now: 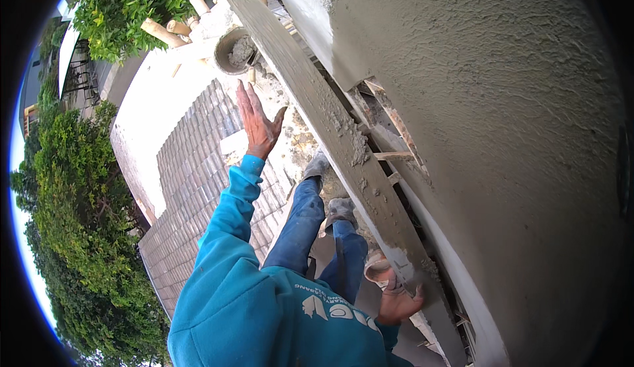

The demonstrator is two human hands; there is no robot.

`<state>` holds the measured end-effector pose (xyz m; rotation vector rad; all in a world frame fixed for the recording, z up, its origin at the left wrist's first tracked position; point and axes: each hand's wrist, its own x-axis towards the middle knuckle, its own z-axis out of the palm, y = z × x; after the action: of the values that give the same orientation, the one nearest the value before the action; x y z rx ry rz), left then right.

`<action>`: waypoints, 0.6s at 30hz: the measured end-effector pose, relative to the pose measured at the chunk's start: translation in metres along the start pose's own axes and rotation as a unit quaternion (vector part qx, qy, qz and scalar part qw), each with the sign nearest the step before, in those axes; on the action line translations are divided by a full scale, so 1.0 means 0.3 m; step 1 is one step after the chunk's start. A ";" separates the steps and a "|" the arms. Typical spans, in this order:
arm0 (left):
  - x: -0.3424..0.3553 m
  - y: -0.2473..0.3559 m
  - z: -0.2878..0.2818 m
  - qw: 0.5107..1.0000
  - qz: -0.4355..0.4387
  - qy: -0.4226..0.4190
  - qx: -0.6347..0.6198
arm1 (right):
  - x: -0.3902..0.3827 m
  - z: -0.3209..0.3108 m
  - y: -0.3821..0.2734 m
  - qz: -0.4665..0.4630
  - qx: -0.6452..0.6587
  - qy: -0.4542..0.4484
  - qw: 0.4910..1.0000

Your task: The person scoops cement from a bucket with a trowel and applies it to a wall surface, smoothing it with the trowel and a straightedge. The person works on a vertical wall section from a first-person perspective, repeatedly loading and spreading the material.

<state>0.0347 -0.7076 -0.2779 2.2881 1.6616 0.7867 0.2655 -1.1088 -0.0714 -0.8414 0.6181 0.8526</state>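
My left hand [260, 126] is raised with its fingers stretched out and thumb apart, holding nothing. Its fingertips are nearest to a round bucket [220, 55] containing grey mortar [242, 51]. Down at the lower right, my right hand [397, 303] is closed beside the edge of a long wooden plank [317, 96]. A smeared grey shape lies just past its fingers, and what it grips cannot be made out. Clumps of wet mortar [358, 148] stick to the plank, which runs along the wall.
A grey plastered wall [502, 123] fills the right side, with a gap and wooden slats [396, 126] low down. My boots [341, 210] stand beside the plank. Roof tiles [198, 149] spread to the left. Bamboo poles [164, 32] stick out at the top; trees [92, 235] stand beyond.
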 end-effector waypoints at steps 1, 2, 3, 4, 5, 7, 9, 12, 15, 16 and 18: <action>0.011 0.049 0.013 0.999 0.051 0.004 -0.013 | 0.005 -0.001 -0.005 -0.010 -0.001 0.001 1.000; 0.025 0.080 0.034 0.997 0.074 0.013 -0.011 | 0.011 -0.003 -0.010 -0.018 0.004 0.008 1.000; 0.048 0.104 0.076 0.993 0.105 0.044 -0.027 | 0.015 -0.005 -0.015 -0.015 0.031 0.002 0.999; 0.073 0.113 0.129 0.990 0.123 0.060 -0.020 | 0.021 -0.010 -0.019 -0.033 0.007 0.020 0.999; 0.099 0.112 0.174 0.987 0.143 0.079 -0.005 | 0.022 -0.013 -0.020 -0.040 0.003 0.027 0.999; 0.109 0.105 0.260 0.979 0.134 0.141 -0.058 | 0.024 -0.025 -0.016 -0.053 -0.008 0.038 0.998; 0.108 0.107 0.333 0.974 0.100 0.191 -0.063 | 0.025 -0.041 -0.008 -0.067 -0.019 0.037 0.997; 0.082 0.159 0.408 0.967 0.049 0.209 -0.137 | 0.021 -0.075 -0.012 -0.109 -0.017 0.046 0.993; 0.079 0.217 0.440 0.956 0.047 0.240 -0.163 | 0.009 -0.119 -0.061 -0.107 -0.032 0.027 0.993; 0.070 0.270 0.443 0.947 0.077 0.260 -0.169 | 0.001 -0.134 -0.087 -0.144 -0.063 0.054 0.986; 0.048 0.341 0.455 0.926 0.110 0.294 -0.208 | -0.021 -0.155 -0.153 -0.163 -0.070 0.048 0.983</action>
<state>0.1937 -0.7104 -0.3408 2.0572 1.2452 1.8245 0.2941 -1.1678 -0.0737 -1.0832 0.4894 0.5637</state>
